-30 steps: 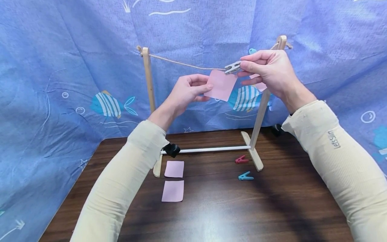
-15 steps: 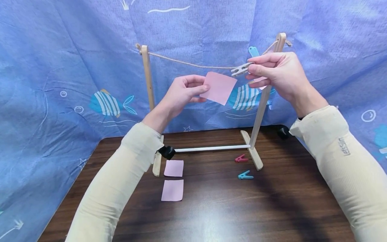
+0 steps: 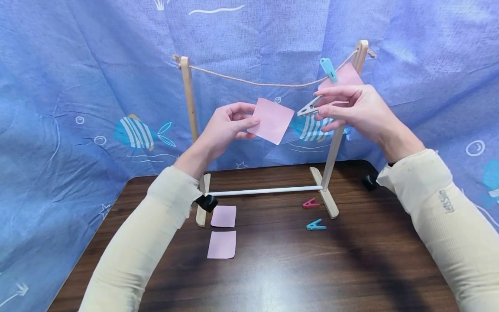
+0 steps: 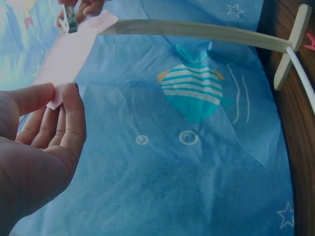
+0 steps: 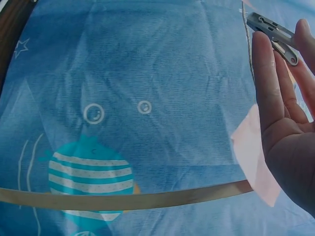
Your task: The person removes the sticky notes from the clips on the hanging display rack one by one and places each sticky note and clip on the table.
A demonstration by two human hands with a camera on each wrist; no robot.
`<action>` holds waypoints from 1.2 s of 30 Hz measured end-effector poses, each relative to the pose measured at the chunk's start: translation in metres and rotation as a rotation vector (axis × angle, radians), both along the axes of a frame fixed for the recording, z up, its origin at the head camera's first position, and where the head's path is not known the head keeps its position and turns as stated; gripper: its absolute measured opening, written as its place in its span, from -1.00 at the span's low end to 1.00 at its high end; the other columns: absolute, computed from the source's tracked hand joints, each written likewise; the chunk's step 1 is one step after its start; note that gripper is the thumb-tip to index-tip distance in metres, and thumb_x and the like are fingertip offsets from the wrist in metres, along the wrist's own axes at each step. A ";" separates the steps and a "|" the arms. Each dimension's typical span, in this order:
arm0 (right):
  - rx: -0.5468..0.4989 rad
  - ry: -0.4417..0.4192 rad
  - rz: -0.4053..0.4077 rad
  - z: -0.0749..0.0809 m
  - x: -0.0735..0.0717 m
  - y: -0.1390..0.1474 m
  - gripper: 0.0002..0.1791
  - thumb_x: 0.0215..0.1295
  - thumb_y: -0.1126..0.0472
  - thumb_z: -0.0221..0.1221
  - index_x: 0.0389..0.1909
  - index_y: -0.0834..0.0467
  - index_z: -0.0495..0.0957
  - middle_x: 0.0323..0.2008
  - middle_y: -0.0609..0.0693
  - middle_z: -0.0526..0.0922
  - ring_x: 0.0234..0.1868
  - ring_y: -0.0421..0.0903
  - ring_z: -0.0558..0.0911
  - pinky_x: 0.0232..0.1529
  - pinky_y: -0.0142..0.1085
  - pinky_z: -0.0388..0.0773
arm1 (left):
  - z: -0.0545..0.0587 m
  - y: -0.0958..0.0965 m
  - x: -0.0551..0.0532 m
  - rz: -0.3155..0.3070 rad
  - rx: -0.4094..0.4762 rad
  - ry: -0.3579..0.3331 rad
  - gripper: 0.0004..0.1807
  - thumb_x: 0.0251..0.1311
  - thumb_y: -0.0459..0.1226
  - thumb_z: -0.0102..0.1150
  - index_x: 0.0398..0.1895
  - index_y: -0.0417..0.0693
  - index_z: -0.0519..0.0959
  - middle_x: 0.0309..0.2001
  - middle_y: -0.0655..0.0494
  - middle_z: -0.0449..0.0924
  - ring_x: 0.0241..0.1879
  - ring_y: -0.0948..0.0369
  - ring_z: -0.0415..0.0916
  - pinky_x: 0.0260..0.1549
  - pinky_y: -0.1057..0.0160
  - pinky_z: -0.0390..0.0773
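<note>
My left hand [image 3: 220,132] pinches the left corner of a square pink paper note [image 3: 273,121] between thumb and fingers. The note hangs in the air just below the sagging string [image 3: 249,82], apart from it. My right hand [image 3: 364,112] holds a light grey clothespin [image 3: 309,107] by its handle end, its tip a little right of the note and not touching it. In the right wrist view the clothespin [image 5: 271,32] sits between thumb and fingertips. Behind my right hand, another pink note [image 3: 348,76] hangs from the string by a blue clothespin [image 3: 328,69].
Wooden posts [image 3: 188,95] carry the string, joined low down by a white rod [image 3: 265,191]. On the brown table [image 3: 280,268] lie two pink notes [image 3: 222,245], a red clothespin [image 3: 310,203] and another blue clothespin [image 3: 316,224]. A blue fish-print cloth [image 3: 249,34] hangs behind.
The held note and grey clothespin have come down from the string and apart from each other, the note leftward. My right hand has lowered, uncovering more of the hanging note.
</note>
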State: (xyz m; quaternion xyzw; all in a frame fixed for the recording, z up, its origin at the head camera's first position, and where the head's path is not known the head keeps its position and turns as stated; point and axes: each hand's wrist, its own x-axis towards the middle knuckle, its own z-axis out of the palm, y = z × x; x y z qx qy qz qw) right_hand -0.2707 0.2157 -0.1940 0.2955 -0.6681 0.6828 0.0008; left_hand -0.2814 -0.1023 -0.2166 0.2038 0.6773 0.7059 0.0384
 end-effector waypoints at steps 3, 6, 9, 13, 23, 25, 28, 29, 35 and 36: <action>0.057 -0.004 0.004 -0.007 0.000 0.002 -0.65 0.31 0.52 0.25 0.10 0.29 0.65 -0.12 0.14 0.74 -0.22 -0.02 0.78 -0.31 -0.05 0.72 | -0.005 -0.006 0.001 0.001 -0.015 -0.017 -0.67 0.29 -0.43 0.31 0.11 -0.24 0.59 -0.20 -0.09 0.71 -0.30 0.13 0.68 -0.28 0.21 0.73; 0.110 -0.011 0.000 -0.015 0.000 0.005 -0.64 0.31 0.51 0.26 0.11 0.26 0.65 -0.09 0.13 0.73 -0.20 -0.04 0.78 -0.30 -0.05 0.72 | -0.011 -0.012 0.002 0.003 -0.028 -0.044 -0.65 0.30 -0.42 0.31 0.13 -0.22 0.58 -0.20 -0.09 0.71 -0.30 0.14 0.67 -0.31 0.23 0.73; 0.144 -0.026 -0.011 -0.022 -0.001 0.007 -0.63 0.31 0.50 0.28 0.12 0.24 0.66 -0.05 0.17 0.73 -0.19 -0.04 0.78 -0.28 -0.03 0.72 | -0.016 -0.017 0.002 0.000 -0.043 -0.065 -0.63 0.30 -0.41 0.31 0.16 -0.21 0.56 -0.18 -0.10 0.70 -0.30 0.14 0.66 -0.34 0.26 0.71; 0.186 -0.039 -0.023 -0.031 -0.002 0.008 -0.62 0.31 0.47 0.29 0.13 0.20 0.66 -0.01 0.17 0.72 -0.19 -0.02 0.78 -0.25 0.00 0.72 | -0.024 -0.024 0.003 -0.009 -0.068 -0.084 -0.59 0.30 -0.40 0.32 0.20 -0.19 0.54 -0.16 -0.11 0.70 -0.31 0.13 0.65 -0.37 0.26 0.70; 0.281 -0.041 -0.009 -0.058 -0.004 0.013 -0.61 0.35 0.43 0.28 0.18 0.27 0.60 -0.04 0.05 0.73 -0.23 0.01 0.77 -0.27 -0.05 0.74 | -0.050 -0.035 0.003 -0.089 -0.169 -0.103 -0.55 0.28 -0.43 0.32 0.22 -0.20 0.50 -0.15 -0.08 0.71 -0.29 0.12 0.67 -0.37 0.25 0.71; 0.320 -0.046 -0.020 -0.064 -0.004 0.013 -0.61 0.34 0.41 0.30 0.18 0.25 0.60 -0.04 0.02 0.73 -0.23 0.02 0.77 -0.27 -0.05 0.74 | -0.056 -0.037 0.002 -0.094 -0.175 -0.121 -0.56 0.28 -0.44 0.32 0.21 -0.20 0.50 -0.18 -0.06 0.71 -0.29 0.13 0.66 -0.37 0.26 0.70; 0.360 -0.059 -0.029 -0.073 -0.006 0.014 -0.61 0.32 0.36 0.33 0.17 0.17 0.62 -0.06 0.00 0.73 -0.22 0.02 0.77 -0.28 -0.04 0.74 | -0.064 -0.038 0.002 -0.104 -0.185 -0.145 -0.58 0.30 -0.43 0.30 0.20 -0.22 0.50 -0.20 -0.04 0.71 -0.29 0.14 0.65 -0.38 0.27 0.69; 0.370 -0.065 -0.029 -0.077 -0.006 0.014 -0.61 0.32 0.35 0.34 0.16 0.14 0.63 -0.06 0.01 0.73 -0.23 0.02 0.76 -0.28 -0.03 0.74 | -0.067 -0.038 0.002 -0.108 -0.190 -0.153 -0.59 0.31 -0.43 0.29 0.20 -0.22 0.50 -0.20 -0.04 0.70 -0.29 0.15 0.64 -0.38 0.27 0.68; 0.379 -0.121 0.018 -0.100 -0.012 0.013 -0.61 0.31 0.35 0.35 0.15 0.12 0.63 -0.13 0.10 0.71 -0.31 0.00 0.75 -0.30 -0.04 0.75 | -0.087 -0.041 0.000 -0.121 -0.242 -0.181 -0.59 0.31 -0.40 0.30 0.20 -0.22 0.51 -0.19 -0.05 0.70 -0.31 0.15 0.64 -0.35 0.25 0.68; 0.377 -0.129 0.029 -0.104 -0.013 0.012 -0.61 0.32 0.35 0.34 0.15 0.13 0.63 -0.15 0.11 0.71 -0.33 0.00 0.75 -0.31 -0.06 0.75 | -0.091 -0.042 0.000 -0.122 -0.250 -0.187 -0.59 0.30 -0.39 0.31 0.19 -0.21 0.52 -0.19 -0.05 0.70 -0.31 0.15 0.64 -0.34 0.24 0.68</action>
